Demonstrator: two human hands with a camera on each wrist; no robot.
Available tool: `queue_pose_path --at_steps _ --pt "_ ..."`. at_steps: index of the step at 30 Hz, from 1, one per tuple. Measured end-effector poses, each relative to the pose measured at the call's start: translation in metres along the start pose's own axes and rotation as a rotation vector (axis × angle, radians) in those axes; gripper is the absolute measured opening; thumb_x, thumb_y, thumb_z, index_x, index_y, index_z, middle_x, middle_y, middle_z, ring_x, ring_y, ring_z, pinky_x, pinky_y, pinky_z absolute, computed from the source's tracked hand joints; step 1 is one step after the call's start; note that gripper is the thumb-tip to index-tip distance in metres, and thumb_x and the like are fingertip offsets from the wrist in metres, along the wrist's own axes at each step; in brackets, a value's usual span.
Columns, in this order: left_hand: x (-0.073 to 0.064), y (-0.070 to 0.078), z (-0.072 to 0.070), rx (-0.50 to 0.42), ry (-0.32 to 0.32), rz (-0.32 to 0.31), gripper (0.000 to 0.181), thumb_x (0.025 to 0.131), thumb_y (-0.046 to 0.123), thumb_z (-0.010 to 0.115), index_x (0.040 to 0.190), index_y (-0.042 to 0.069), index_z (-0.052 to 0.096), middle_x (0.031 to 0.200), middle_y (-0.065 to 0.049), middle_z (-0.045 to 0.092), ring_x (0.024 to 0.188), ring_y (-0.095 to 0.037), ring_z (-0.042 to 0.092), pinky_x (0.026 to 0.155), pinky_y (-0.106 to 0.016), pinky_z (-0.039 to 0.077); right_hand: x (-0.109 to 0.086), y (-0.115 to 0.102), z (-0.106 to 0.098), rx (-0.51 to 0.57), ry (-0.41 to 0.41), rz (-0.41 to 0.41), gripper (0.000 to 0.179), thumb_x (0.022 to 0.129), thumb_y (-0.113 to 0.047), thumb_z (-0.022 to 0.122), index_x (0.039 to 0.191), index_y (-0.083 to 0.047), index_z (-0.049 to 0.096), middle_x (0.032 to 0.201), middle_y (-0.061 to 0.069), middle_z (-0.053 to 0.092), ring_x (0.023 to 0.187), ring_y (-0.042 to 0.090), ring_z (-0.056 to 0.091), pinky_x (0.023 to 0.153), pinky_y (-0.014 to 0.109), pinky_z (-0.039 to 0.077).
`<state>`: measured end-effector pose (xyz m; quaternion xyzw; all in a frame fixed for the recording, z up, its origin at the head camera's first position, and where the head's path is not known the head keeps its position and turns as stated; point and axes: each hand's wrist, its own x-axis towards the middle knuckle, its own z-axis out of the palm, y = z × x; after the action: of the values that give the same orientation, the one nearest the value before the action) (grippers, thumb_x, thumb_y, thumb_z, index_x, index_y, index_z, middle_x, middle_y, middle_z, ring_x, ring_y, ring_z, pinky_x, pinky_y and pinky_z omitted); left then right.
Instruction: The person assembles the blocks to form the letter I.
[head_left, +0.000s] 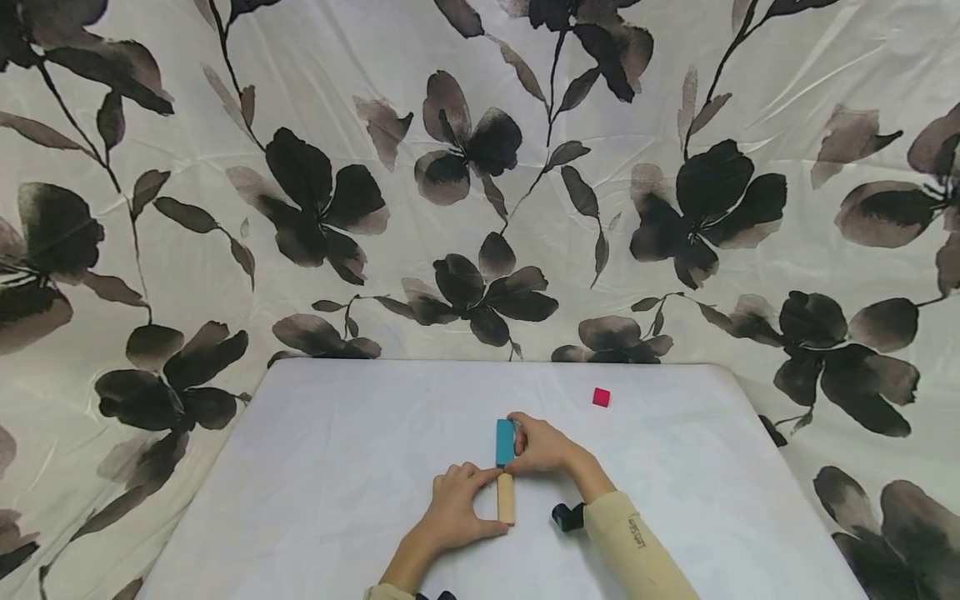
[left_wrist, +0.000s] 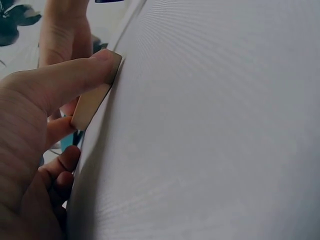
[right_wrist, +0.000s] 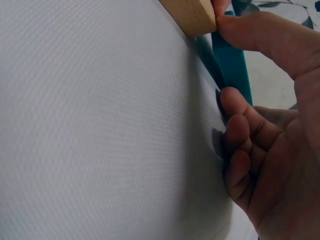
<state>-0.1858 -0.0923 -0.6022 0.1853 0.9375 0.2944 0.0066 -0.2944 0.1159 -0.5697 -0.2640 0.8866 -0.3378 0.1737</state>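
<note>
Two small blocks held in line on a white table

Seen from above, a blue block [head_left: 505, 442] and a wooden block [head_left: 506, 500] lie end to end near the middle of a white table [head_left: 337, 433]. The blue one is farther from the person, the pale wooden one nearer. Fingertips crowd the spot where their ends meet, so whether the blocks touch is hard to tell.

The person's left hand [head_left: 459, 504] holds the wooden block lengthwise – thumb at the near end, index finger at the far end. The right hand [head_left: 543, 446] comes in from the other side and holds the blue block the same way, thumb at its near end and index finger at its far end. In the right wrist view, the other fingers of that hand are bent, their tips close to the tabletop. In the left wrist view, the thumb presses on one end of the wooden block, with the right hand partly visible beyond it.

A red cube [head_left: 601, 397] sits near the table's far edge, to the right of the blue block and well apart from it. The right arm wears a pale yellow sleeve [head_left: 637, 542] with dark lettering; a black device [head_left: 567, 517] juts out beside the cuff. Behind the table and along its sides hangs a light, creased cloth [head_left: 300, 50] – printed with large black and grey-brown flowers.
</note>
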Motion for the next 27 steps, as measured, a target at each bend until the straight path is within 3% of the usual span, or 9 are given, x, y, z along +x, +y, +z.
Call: queue_pose_path --at_steps 8,18,27 --pt "-0.0032 -0.0007 -0.0015 0.007 -0.017 0.001 0.086 0.066 0.069 0.075 0.138 0.026 0.056 0.091 0.013 0.042 0.082 -0.009 0.035 0.073 -0.035 0.026 -0.0010 0.0012 0.0031 0.016 0.001 0.004 0.086 0.071 -0.034 0.083 0.140 -0.005 0.041 0.080 -0.006 0.058 0.070 0.009 0.053 0.066 0.029 0.043" --pt "-0.0034 0.0003 -0.0050 0.029 -0.026 0.001 0.088 0.067 0.069 0.074 0.139 0.023 0.055 0.094 0.012 0.044 0.083 -0.009 0.035 0.076 -0.037 0.028 -0.0029 -0.0018 0.0030 0.021 0.024 0.021 0.088 0.070 -0.034 0.083 0.141 -0.005 0.039 0.081 -0.006 0.058 0.070 0.009 0.052 0.068 0.029 0.043" --pt "-0.0024 -0.0025 -0.0041 0.009 -0.040 0.025 0.088 0.067 0.069 0.074 0.140 0.024 0.053 0.104 0.011 0.050 0.094 -0.011 0.040 0.080 -0.041 0.031 -0.0051 0.0006 0.0032 0.016 0.052 0.013 0.089 0.071 -0.037 0.083 0.141 -0.004 0.040 0.081 -0.007 0.058 0.070 0.009 0.051 0.068 0.029 0.042"
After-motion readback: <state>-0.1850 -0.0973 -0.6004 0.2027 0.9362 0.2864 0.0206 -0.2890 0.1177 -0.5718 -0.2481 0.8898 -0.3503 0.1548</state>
